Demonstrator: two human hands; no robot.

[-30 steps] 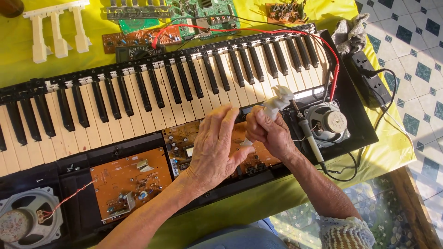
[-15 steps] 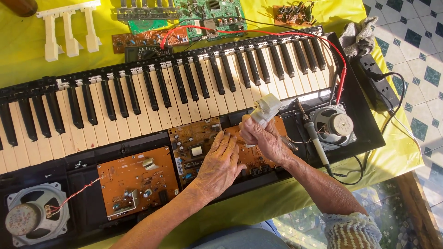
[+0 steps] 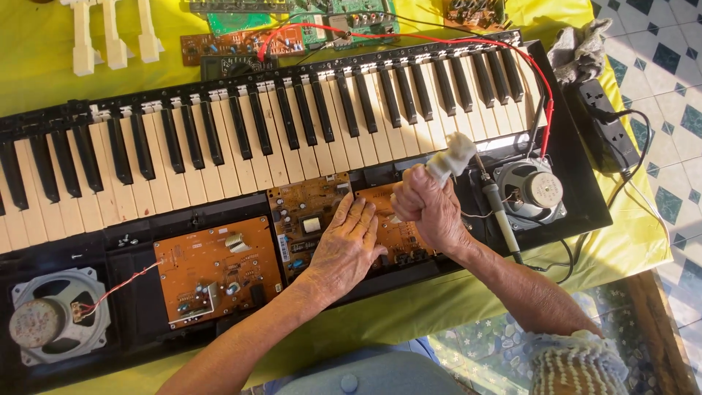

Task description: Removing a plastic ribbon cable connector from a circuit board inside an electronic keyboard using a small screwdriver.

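Observation:
An opened electronic keyboard point(image 3: 292, 124) lies across a yellow cloth, its black and white keys above exposed orange circuit boards. My left hand point(image 3: 347, 245) rests flat, fingers together, on the middle circuit board point(image 3: 311, 212). Just to its right, my right hand point(image 3: 428, 208) is closed in a fist around a white wad of cloth or tissue point(image 3: 452, 155), which sticks out above the fist over another orange board point(image 3: 398, 234). A soldering iron or probe point(image 3: 497, 212) lies beside my right hand, next to the right speaker point(image 3: 532, 192).
A larger orange board point(image 3: 216, 267) and the left speaker point(image 3: 47, 322) sit in the case at lower left. Loose white keys point(image 3: 110, 33), green and brown boards point(image 3: 292, 22), a grey rag point(image 3: 578, 47) and a black power strip point(image 3: 603, 121) lie around the keyboard. Tiled floor shows at right.
My left hand has come down from near the keys and settled flat on the middle circuit board. My right hand, still gripping the white wad, has shifted slightly.

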